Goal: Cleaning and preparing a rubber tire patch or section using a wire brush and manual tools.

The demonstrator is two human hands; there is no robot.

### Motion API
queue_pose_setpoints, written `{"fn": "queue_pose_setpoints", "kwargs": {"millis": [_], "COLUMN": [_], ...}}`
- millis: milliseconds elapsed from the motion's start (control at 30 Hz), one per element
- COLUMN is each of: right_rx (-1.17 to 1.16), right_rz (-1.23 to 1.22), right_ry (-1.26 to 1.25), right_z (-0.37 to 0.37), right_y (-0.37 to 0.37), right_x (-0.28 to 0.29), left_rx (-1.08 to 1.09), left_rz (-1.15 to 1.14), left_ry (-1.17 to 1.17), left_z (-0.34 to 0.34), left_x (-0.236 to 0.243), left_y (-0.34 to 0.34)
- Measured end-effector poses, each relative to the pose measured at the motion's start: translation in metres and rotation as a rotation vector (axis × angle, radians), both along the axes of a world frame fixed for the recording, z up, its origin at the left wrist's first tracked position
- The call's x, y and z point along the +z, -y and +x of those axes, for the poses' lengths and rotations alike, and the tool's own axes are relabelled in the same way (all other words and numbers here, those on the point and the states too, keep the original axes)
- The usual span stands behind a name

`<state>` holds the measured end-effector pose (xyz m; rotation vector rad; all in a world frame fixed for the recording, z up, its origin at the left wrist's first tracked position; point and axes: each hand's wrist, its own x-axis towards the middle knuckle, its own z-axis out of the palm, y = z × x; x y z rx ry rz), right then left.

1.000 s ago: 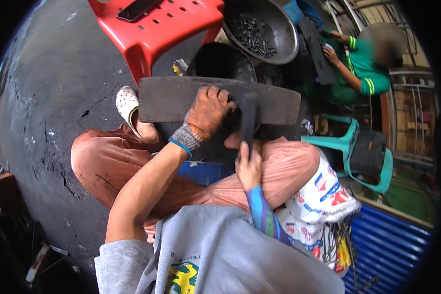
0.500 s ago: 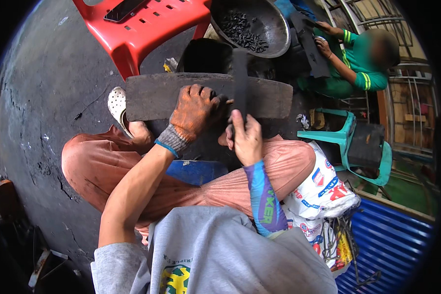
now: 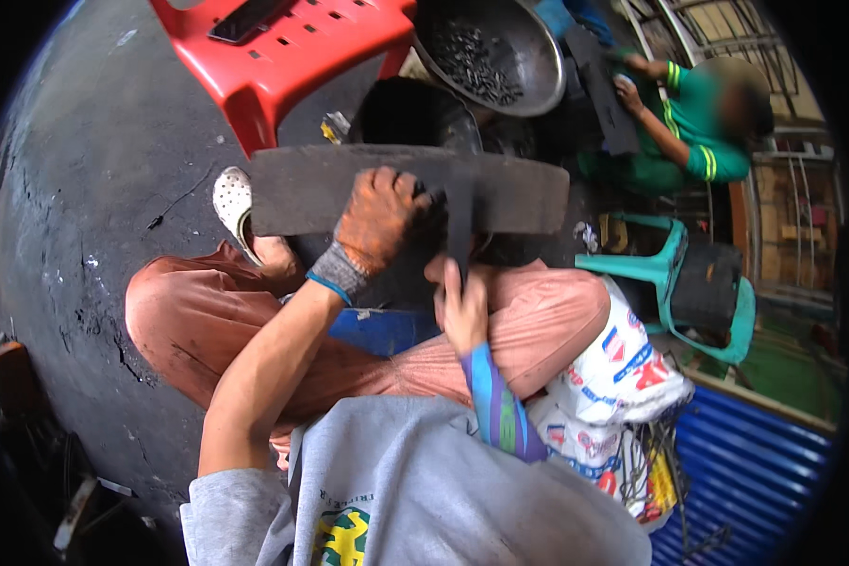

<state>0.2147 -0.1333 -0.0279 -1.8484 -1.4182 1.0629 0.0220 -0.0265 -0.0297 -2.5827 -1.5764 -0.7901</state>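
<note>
- Long, flat, dark-grey bar (image 3: 459,212): crosses the dark, wood-looking board (image 3: 297,191), contact unclear. Bare right hand (image 3: 464,307) wraps its near end, likely for control.
- Left hand (image 3: 377,222), in an orange-and-black glove with grey cuff (image 3: 341,271), rests at board's middle, probably steadying it (can't tell whether fingers pinch anything).
- Board lies crosswise beyond salmon-trousered legs (image 3: 557,311), presumably for reach.
- Bar looks matte, straight-edged, slightly blurred.
- Beyond: round silver metal bowl (image 3: 542,58), small dark pieces (image 3: 476,71) inside.

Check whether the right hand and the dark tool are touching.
Touching: the head view shows the right hand closed around the near end of the dark tool.
</note>
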Motion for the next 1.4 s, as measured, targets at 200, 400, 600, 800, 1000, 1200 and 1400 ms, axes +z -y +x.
{"fn": "queue_pose_setpoints", "kwargs": {"millis": [200, 400, 600, 800, 1000, 1200, 1400], "right_rx": [-0.171, -0.118, -0.057, -0.065, -0.279, -0.079, -0.078], "right_rz": [-0.166, -0.194, -0.157, -0.14, -0.214, -0.103, -0.182], "right_ry": [-0.297, -0.345, -0.152, -0.204, -0.3, -0.125, -0.201], "right_z": [0.002, -0.016, 0.013, -0.007, 0.016, 0.025, -0.01], "right_y": [0.015, -0.021, 0.02, -0.022, 0.015, 0.001, 0.033], "right_x": [0.073, 0.042, 0.063, 0.046, 0.07, -0.002, 0.061], "left_rx": [-0.036, 0.01, 0.007, 0.004, -0.04, -0.013, 0.094], "left_rz": [-0.161, -0.072, -0.092, 0.027, -0.201, -0.131, 0.043], "left_ry": [0.092, 0.01, 0.079, 0.056, 0.046, 0.05, 0.239], "left_z": [0.006, 0.0, 0.007, 0.001, 0.006, -0.002, -0.089], "left_x": [0.004, 0.001, 0.009, 0.014, 0.023, 0.025, 0.025], "left_y": [-0.002, -0.001, -0.007, 0.001, -0.004, -0.004, -0.026]}}
